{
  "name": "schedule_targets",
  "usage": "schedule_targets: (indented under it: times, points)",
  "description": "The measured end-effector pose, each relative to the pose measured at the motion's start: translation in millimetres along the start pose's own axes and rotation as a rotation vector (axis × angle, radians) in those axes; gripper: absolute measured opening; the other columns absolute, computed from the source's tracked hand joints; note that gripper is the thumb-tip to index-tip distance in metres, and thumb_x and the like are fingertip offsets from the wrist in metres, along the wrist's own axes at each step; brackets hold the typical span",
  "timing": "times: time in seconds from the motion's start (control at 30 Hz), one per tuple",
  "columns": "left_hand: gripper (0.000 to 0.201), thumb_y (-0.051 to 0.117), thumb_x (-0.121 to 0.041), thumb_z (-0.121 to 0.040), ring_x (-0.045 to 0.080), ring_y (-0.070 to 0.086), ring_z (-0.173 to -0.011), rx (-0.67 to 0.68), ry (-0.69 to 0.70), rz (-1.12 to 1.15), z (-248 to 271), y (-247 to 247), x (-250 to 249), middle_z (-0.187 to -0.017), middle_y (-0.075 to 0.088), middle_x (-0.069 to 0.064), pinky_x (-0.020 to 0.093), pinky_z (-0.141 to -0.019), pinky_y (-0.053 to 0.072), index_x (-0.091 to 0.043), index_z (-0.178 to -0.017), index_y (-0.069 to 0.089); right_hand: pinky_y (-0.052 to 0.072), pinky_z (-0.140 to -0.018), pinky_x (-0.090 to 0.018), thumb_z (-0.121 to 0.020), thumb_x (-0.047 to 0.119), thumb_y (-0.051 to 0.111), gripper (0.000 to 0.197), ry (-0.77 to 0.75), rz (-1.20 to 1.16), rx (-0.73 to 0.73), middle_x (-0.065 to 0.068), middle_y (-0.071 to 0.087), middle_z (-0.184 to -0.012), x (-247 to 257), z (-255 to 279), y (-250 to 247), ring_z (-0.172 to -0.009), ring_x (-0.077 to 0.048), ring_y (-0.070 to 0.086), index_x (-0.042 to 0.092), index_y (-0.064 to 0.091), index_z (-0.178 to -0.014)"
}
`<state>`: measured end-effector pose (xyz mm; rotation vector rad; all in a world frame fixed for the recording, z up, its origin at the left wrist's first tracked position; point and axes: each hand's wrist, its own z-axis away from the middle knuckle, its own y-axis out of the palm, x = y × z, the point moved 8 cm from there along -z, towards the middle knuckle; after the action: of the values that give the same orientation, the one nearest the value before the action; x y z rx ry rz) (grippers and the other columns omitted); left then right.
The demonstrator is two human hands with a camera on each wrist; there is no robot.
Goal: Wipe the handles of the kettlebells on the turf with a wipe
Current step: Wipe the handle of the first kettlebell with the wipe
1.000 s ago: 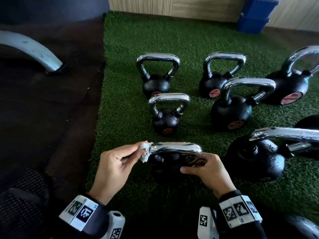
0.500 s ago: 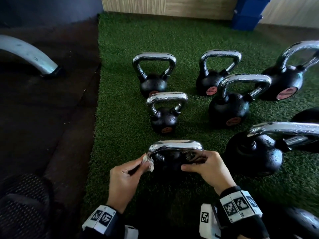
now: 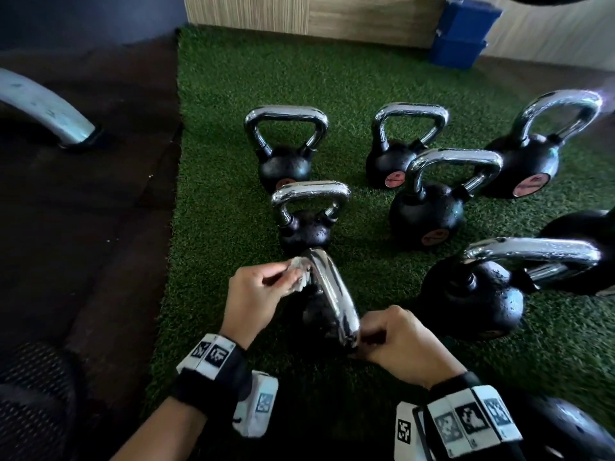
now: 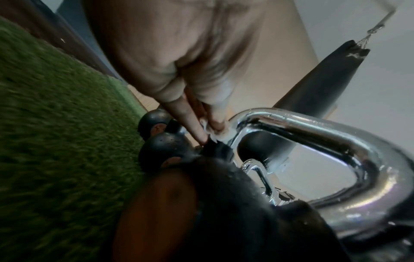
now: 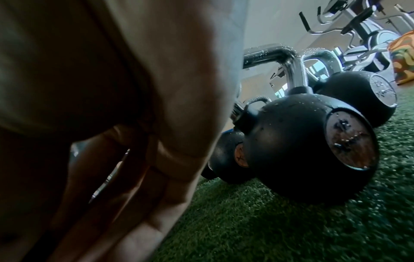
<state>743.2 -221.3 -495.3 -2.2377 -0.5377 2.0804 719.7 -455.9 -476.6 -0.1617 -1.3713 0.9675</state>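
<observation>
My left hand [image 3: 256, 296] pinched a crumpled white wipe [image 3: 299, 272] between thumb and fingertips and pressed it against the far end of the chrome handle [image 3: 332, 294] of the nearest kettlebell [image 3: 319, 314]. From the left wrist view the wipe [image 4: 211, 132] sat bunched under my fingers [image 4: 190, 120] right at the bend where the handle [image 4: 313, 124] curves down toward the black body. My right hand [image 3: 399, 344] was curled around the near end of that same handle, fingers folded in and gripping it; in the right wrist view my palm [image 5: 112, 124] filled most of the frame, so I could not tell the finger placement from there. The handle ran away from me, near end by my right hand, far end by my left, and the kettlebell stood on the green turf [image 3: 226, 161] close to the turf's left edge.

Just beyond it stood a small kettlebell [image 3: 307, 217], and behind that another [image 3: 286, 144]. To the right were more: one far back [image 3: 399, 144], one in the middle [image 3: 429, 207], a big one at the right edge [image 3: 535, 154], and a large one near my right hand [image 3: 482, 294], its chrome beaded with droplets. Dark flooring [image 3: 83, 211] lay left of the turf, with a pale curved bar [image 3: 43, 111] resting on it, and a blue box [image 3: 462, 31] stood by the far wall
</observation>
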Motion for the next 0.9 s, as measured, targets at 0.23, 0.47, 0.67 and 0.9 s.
schedule_targets:
  times: [0.23,0.47,0.67,0.9]
  points:
    - [0.014,0.083,-0.029,-0.084,-0.006,0.073,-0.090,0.033,-0.015,-0.078,-3,13,-13,-0.092,0.078,-0.020,0.016,-0.085,0.054,-0.027,-0.098,0.083,0.042,-0.060,-0.007,-0.079,0.026,0.080,0.003,0.103,0.136,-0.194,0.015,0.071,-0.065,7,-22,-17,-0.063,0.008,0.063,0.029,0.080,-0.080]
    - [0.018,0.082,-0.032,-0.084,-0.021,0.065,-0.085,-0.045,0.075,-0.127,-1,13,-31,-0.080,0.068,-0.037,0.000,-0.077,0.046,-0.025,-0.101,0.082,0.054,-0.056,-0.032,-0.082,0.018,0.079,0.008,0.367,-0.327,-0.005,-0.007,0.075,-0.076,-16,-58,22,-0.054,-0.016,0.064,0.021,0.080,-0.089]
    - [0.026,0.080,-0.041,-0.081,0.006,0.075,-0.100,0.021,0.013,0.203,-5,19,-30,-0.103,0.079,-0.012,0.032,-0.093,0.059,-0.030,-0.105,0.080,0.042,-0.043,-0.019,-0.072,0.037,0.086,0.033,0.394,-0.309,-0.096,0.000,0.070,-0.068,-31,-56,20,-0.045,-0.007,0.054,0.023,0.079,-0.101]
    - [0.018,0.080,-0.029,-0.074,0.009,0.072,-0.075,0.125,-0.142,0.516,-5,26,-37,-0.088,0.080,0.008,0.021,-0.070,0.060,-0.021,-0.090,0.084,0.051,-0.051,-0.023,-0.071,0.042,0.086,0.023,0.321,-0.345,-0.092,0.004,0.071,-0.061,-30,-57,23,-0.047,-0.007,0.061,0.032,0.081,-0.091]
